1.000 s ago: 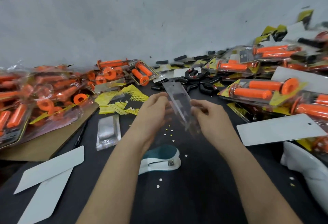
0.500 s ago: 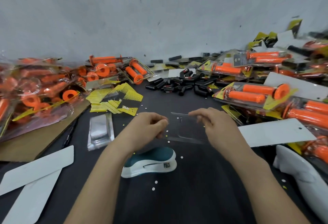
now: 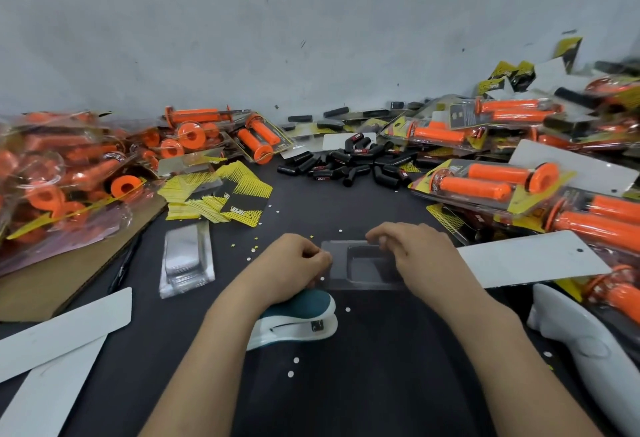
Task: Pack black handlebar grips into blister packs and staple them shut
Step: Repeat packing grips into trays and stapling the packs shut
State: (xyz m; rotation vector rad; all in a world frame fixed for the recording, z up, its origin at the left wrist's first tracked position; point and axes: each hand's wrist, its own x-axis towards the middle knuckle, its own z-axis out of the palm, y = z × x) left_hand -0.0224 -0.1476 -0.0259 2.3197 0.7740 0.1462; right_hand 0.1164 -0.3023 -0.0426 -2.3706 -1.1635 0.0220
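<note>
**Empty pack, nothing stapled yet**

My left hand (image 3: 294,263) pinches the left end of the clear blister pack (image 3: 363,268), flat on the table (image 3: 381,367) between my hands, long axis left to right, cavity up and empty. My right hand (image 3: 424,258) curls over its right end. The black grips (image 3: 346,164) lie behind it; filling and stapling remain, I judge.

Clutter on our dark table (image 3: 381,384)
At 9 o'clock we see a flat brown cardboard sheet (image 3: 52,280); at 7, long white card strips (image 3: 62,329); at 4, a white moulded plastic casing (image 3: 581,339); at 12, a scuffed grey wall (image 3: 311,38).
</note>
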